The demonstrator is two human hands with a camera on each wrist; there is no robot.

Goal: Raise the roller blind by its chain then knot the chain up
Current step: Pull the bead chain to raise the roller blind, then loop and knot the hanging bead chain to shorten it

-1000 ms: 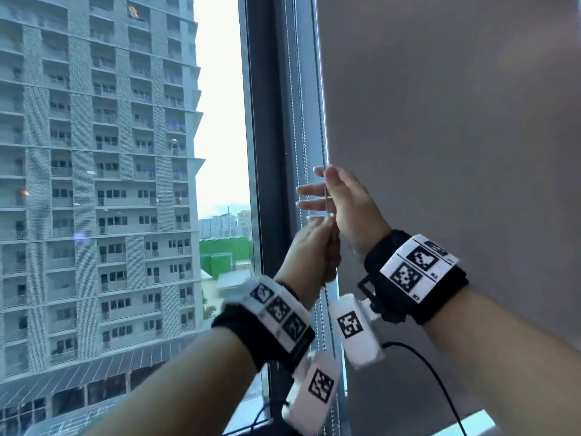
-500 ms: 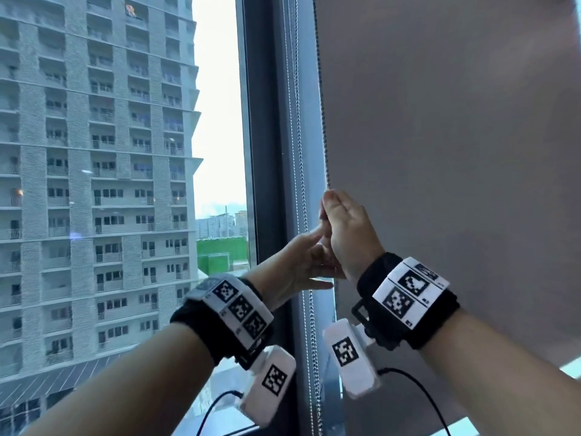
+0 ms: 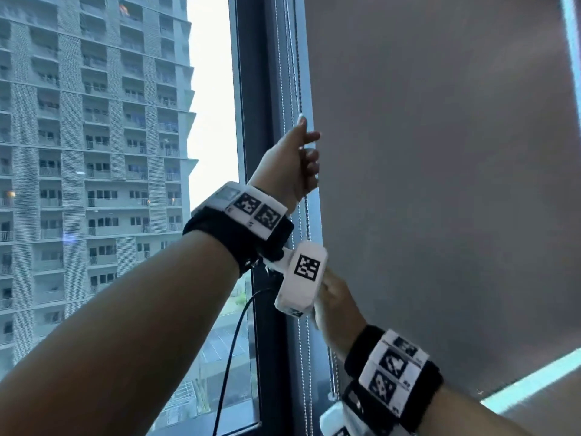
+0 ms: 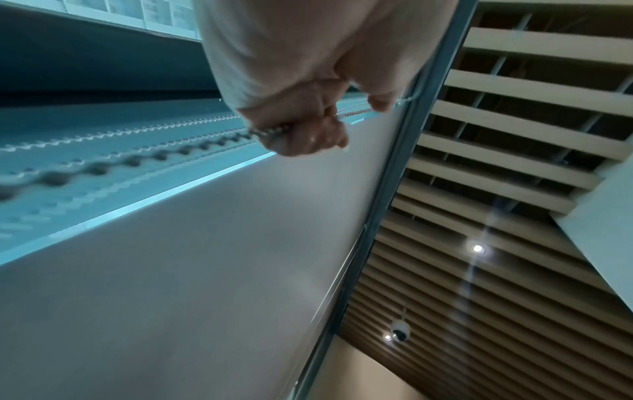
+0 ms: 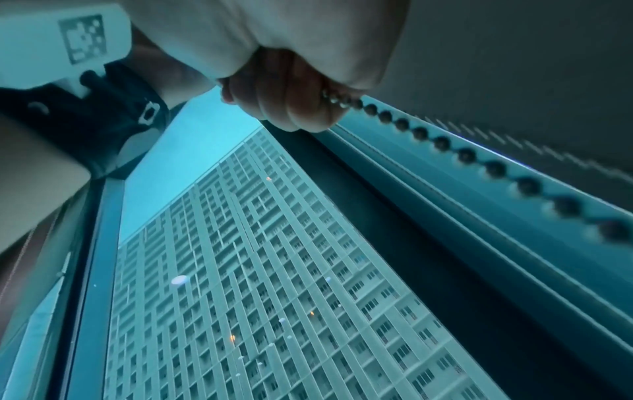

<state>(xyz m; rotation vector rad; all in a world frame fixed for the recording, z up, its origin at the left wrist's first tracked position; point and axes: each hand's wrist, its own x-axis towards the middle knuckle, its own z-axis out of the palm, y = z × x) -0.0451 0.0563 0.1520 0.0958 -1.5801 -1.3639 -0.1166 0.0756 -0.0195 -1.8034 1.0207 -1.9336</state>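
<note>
The grey roller blind (image 3: 440, 184) covers the right pane, with a bright strip of glass showing under its lower edge (image 3: 531, 380). A bead chain (image 3: 298, 73) hangs along the blind's left edge. My left hand (image 3: 306, 152) is raised high, its fingers curled round the chain (image 4: 137, 159); the left wrist view shows the beads running into the fist (image 4: 304, 135). My right hand (image 3: 333, 297) is lower on the same chain, partly hidden behind the left wrist's camera. In the right wrist view its fingers (image 5: 294, 108) grip the beads (image 5: 441, 143).
A dark window frame (image 3: 261, 121) stands left of the chain, with a tall apartment block (image 3: 94, 152) beyond the glass. A black cable (image 3: 232, 341) dangles from my left wrist. Above are ceiling slats (image 4: 514, 135) and a dome camera (image 4: 400, 328).
My left hand has let go low down and climbed above the right hand to take the chain higher up. My right hand has pulled down with the chain.
</note>
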